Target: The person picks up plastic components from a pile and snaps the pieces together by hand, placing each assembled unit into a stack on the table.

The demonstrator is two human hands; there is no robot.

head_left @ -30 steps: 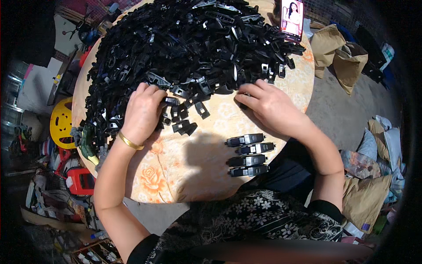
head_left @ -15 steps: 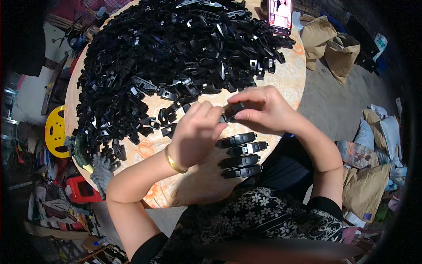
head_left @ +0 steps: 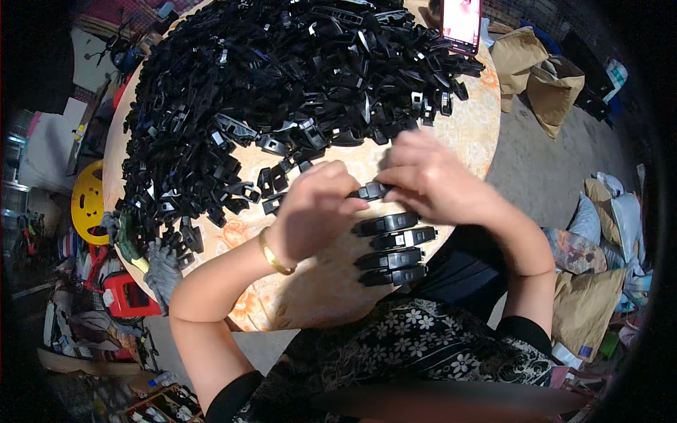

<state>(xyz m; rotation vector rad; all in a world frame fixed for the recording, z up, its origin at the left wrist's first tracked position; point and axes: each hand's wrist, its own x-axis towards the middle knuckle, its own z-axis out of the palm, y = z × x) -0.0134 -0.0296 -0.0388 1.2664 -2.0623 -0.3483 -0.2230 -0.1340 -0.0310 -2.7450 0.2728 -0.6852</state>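
Observation:
Between my hands, above the table, is a small black plastic buckle-like part (head_left: 373, 190). My left hand (head_left: 309, 211), with a gold bangle at the wrist, pinches its left end between thumb and fingers. The right end is in the closed fingers of my right hand (head_left: 438, 180), which is smeared by motion and hides part of it. Just below my hands, several longer black buckle-like pieces (head_left: 393, 259) lie side by side in a row. Beyond my hands spreads a large heap of loose black plastic parts (head_left: 282, 77).
A cloth-covered round table (head_left: 317, 292) carries everything. A lit phone (head_left: 462, 27) stands at its far right. Grey work gloves (head_left: 164, 268) lie on the left edge, near a yellow round object (head_left: 88, 204) and a red object (head_left: 128, 295). Paper sacks (head_left: 556, 97) stand on the right floor.
My right hand's fingers, arched apart from the thumb before, have closed on the part's right end. The part now shows level between both hands. The row of pieces keeps its arrangement.

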